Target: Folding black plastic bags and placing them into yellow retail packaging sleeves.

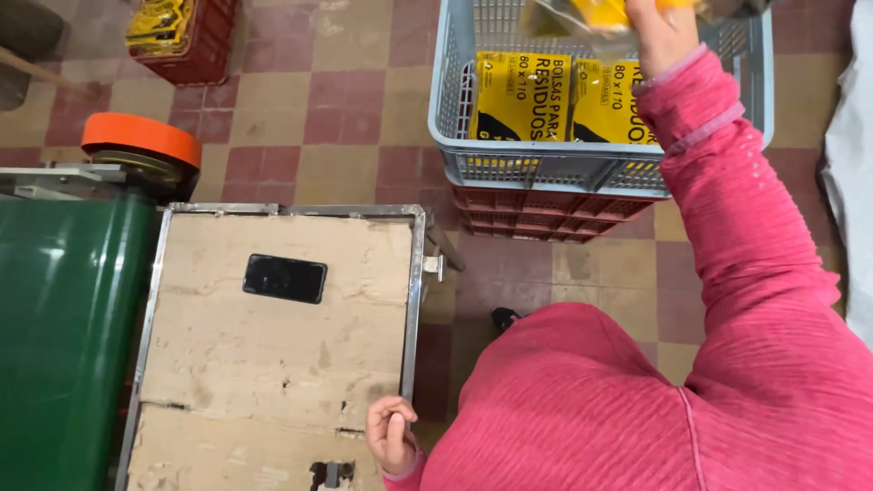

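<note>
My right hand (662,29) reaches out over a grey-blue plastic crate (455,100) and grips a clear bag with yellow contents (591,16) at the top edge of the view. Inside the crate lie yellow and black packets (523,95) side by side. My left hand (391,435) rests with curled fingers at the right edge of a worn wooden table with a metal frame (414,300); nothing shows in it. Both arms wear a pink knitted sleeve.
A black phone (285,278) lies on the table. A green machine (64,336) with an orange roll (141,136) stands at the left. The grey-blue crate sits on a red crate (546,218). Another red crate with yellow packets (186,36) is at the back left on a tiled floor.
</note>
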